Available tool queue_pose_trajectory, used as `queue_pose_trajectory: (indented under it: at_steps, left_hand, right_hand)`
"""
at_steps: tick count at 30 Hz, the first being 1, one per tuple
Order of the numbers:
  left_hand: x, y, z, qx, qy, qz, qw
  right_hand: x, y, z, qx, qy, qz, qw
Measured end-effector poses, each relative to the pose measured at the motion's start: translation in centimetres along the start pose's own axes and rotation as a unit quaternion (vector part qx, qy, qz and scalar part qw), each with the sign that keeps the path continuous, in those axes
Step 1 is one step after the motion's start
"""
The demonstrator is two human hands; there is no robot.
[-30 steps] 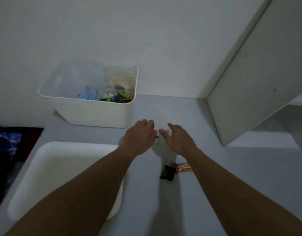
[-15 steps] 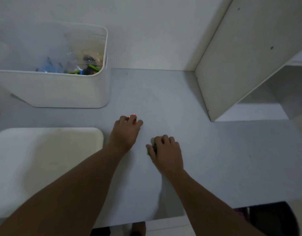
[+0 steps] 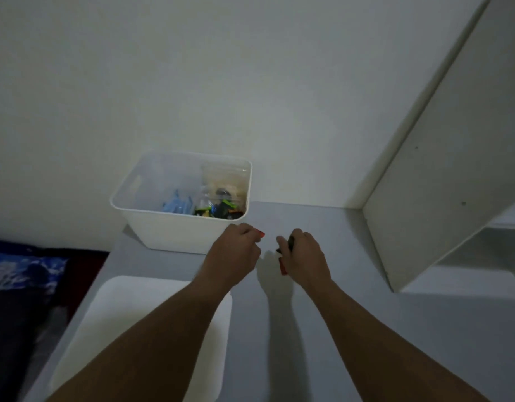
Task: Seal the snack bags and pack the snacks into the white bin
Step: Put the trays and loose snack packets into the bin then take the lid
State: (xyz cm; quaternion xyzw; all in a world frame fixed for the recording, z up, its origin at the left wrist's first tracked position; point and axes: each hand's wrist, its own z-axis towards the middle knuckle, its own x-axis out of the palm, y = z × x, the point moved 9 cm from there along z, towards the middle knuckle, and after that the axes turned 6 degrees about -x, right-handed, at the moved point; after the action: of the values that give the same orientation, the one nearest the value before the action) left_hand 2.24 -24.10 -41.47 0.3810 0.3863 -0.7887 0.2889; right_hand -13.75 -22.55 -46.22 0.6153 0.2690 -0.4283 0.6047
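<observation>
So my left hand [image 3: 234, 250] is curled shut on a red snack packet [image 3: 261, 234], only its tip peeking out. Right hand [image 3: 304, 253] has its fingers [image 3: 294, 236] pinching a dark packet [image 3: 291, 242], plus a red one [image 3: 283, 266] tucked under the palm. White bin [image 3: 175, 232] sits just ahead-left on the bench [image 3: 395, 329]. My worry: two packets in one fist, and the lower one could slip out short of the rim.

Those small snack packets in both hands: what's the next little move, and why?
Probably carry both hands forward over the white plastic bin and drop them in. The left hand pinches a small red packet, the right hand holds dark and red packets, both beside the open bin.
</observation>
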Motion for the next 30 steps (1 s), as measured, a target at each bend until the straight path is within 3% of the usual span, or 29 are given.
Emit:
queue_pose_trajectory:
  at_steps: [5,11,14,16,20,26,30]
  left_hand:
    - [-8.9,5.1,4.3,-0.074,-0.086,0.000,0.994]
    - [-12.1,11.6,7.0,-0.142,-0.106,-0.016,0.984]
    - [-11.7,12.9,8.1,-0.147,-0.090,-0.036,0.984]
    - [-10.7,13.0,8.5,-0.135,-0.069,-0.047,0.987]
    - [-6.9,13.5,8.3,-0.152,0.014,-0.043,0.987]
    - [-5.6,12.6,6.6,-0.099,0.065,0.039,0.992]
    - [-8.7,11.7,4.3,-0.086,0.024,0.098,0.991]
  right_hand:
    - [-2.4,9.0,6.6,-0.027,-0.039,0.080,0.996]
    - [-0.6,15.5,11.4,-0.061,-0.018,0.094,0.994]
    - [0.4,15.8,12.6,-0.049,-0.019,0.069,0.996]
    - [0.7,15.5,12.6,-0.064,-0.022,-0.016,0.998]
    - [3.3,14.2,11.6,-0.077,0.107,-0.119,0.984]
    - [4.2,13.2,9.8,-0.062,0.178,-0.120,0.975]
    - [2.3,13.5,8.0,-0.074,0.135,-0.089,0.984]
